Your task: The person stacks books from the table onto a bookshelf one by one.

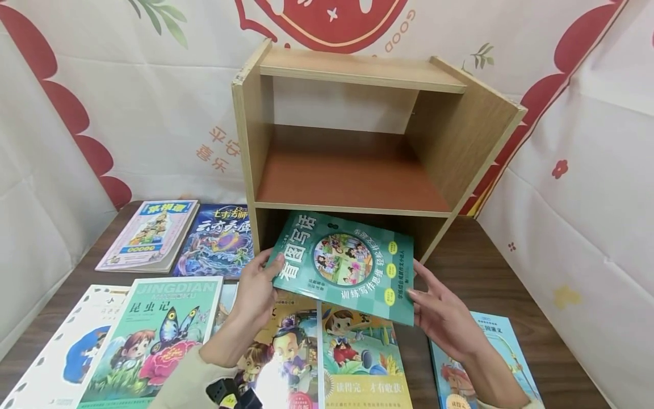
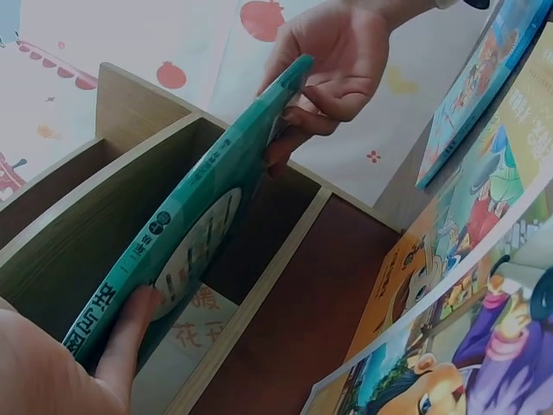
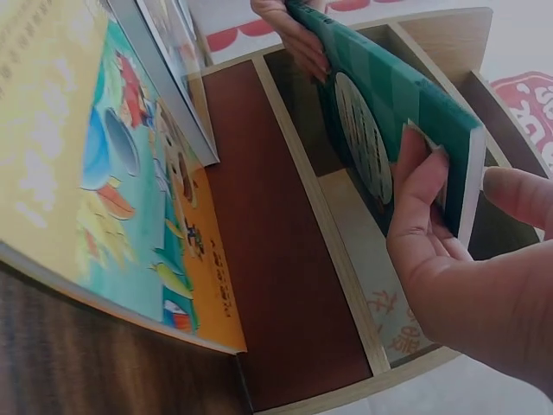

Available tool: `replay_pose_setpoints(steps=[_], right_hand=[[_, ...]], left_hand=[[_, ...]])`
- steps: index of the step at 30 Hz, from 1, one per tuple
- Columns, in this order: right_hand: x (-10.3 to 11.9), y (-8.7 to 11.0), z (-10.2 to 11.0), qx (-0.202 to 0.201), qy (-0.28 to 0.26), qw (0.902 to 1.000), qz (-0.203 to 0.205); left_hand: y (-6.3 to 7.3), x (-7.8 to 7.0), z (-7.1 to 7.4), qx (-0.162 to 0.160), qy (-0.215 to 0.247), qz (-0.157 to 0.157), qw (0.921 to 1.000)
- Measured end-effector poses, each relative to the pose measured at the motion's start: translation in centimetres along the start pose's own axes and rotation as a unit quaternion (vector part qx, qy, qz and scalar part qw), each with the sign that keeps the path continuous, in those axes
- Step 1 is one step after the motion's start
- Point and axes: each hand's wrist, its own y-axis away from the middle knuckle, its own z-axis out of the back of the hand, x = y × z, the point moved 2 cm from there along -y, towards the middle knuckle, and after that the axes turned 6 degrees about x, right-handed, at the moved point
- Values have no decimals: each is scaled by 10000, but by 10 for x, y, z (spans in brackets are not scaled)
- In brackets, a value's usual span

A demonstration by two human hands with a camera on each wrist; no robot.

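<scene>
A green picture-covered book (image 1: 342, 261) is held in both hands, cover up, in front of the lower opening of the wooden shelf (image 1: 349, 210). My left hand (image 1: 258, 292) grips its left end, thumb on the cover. At the opposite end, my right hand (image 1: 444, 312) pinches the edge between thumb and fingers. The book's spine faces the left wrist camera, while its white page edge shows beside the right thumb in the right wrist view. In the head view, the far edge of the book overlaps the shelf's lower compartment.
The shelf's upper compartment (image 1: 352, 165) has a reddish-brown floor. Several books lie on the dark wood table (image 1: 475, 255): a pink book (image 1: 148, 236) and a blue book (image 1: 217, 241) left, an insect-cover book (image 1: 153, 341) in front, a light-blue book (image 1: 511, 346) right.
</scene>
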Motion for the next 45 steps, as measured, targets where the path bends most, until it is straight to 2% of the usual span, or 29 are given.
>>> replay_pose_setpoints(steps=[10, 18, 24, 26, 29, 33, 45], right_hand=[[-3, -14, -1, -6, 203, 9998, -18], [-11, -23, 6, -698, 874, 9937, -88], [-13, -30, 9, -1487, 1473, 9778, -126], [-14, -32, 10, -1671, 1571, 9732, -133], [-16, -35, 12, -1859, 1641, 9687, -110], [-20, -40, 15, -1917, 1662, 9672, -112], [-26, -44, 25, -2006, 1758, 9637, -85]], left_hand=[[0, 5, 0, -27, -30, -78, 10000], [-1, 11, 4, 122, -327, -119, 9993], [-4, 15, 5, 432, -308, -85, 9986], [-4, 15, 5, 483, -232, -54, 9985], [-5, 16, 7, 573, -379, 8, 9976], [-6, 18, 10, 604, -649, 95, 9960], [-11, 21, 8, 661, -741, 18, 9951]])
